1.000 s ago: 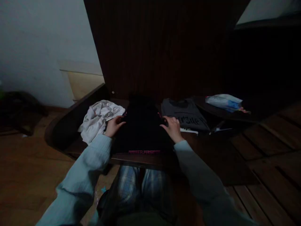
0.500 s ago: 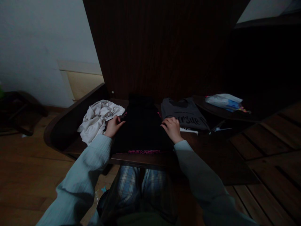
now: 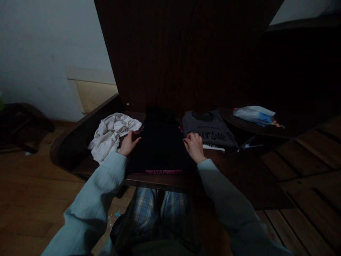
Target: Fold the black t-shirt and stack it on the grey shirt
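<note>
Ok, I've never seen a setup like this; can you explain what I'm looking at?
There's no machine: one camera worn on a person's head looks forward and down. The bare left hand and bare right hand come from pale blue-grey sleeves. They're at opposite side edges of a black fabric garment with pink lettering, lying on a dark brown wooden surface; it's too dark to tell how firmly it's held. Left of it lies a crumpled white cloth; right, a flat grey shirt with dark lettering.

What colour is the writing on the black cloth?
The writing on the black cloth is pink, best seen in the head view.
</note>
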A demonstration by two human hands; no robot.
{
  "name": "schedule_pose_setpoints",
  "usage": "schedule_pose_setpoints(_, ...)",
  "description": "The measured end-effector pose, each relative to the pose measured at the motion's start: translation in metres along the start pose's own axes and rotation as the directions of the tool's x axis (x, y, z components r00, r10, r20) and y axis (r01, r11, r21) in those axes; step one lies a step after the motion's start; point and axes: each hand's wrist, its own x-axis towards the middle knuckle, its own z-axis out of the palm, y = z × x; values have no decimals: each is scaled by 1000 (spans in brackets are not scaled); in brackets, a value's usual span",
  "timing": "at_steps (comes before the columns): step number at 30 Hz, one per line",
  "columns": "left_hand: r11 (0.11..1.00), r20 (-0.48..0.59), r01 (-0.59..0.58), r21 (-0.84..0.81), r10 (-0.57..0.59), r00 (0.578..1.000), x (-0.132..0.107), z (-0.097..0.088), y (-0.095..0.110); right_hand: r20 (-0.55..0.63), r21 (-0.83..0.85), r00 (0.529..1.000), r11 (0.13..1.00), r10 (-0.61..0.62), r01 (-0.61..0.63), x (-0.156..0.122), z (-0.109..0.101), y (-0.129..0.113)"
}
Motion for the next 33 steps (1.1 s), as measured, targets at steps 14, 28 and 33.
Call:
schedule_pose_setpoints(14, 921, 97, 221, -320, -201, 975, -32, -15, -3, 190, 385, 914, 829, 359, -406, -45, 7, 15)
schedule_pose_setpoints(28, 956, 146, 221, -193, -194, 970, 0, -6, 0, 318, 223, 824, 808, 469, -545, -17, 14, 0)
schedule_pose_setpoints(33, 991, 141, 133, -21, -128, 982, -2, -11, 2, 283, 142, 827, 832, 485, -536, -14, 15, -3)
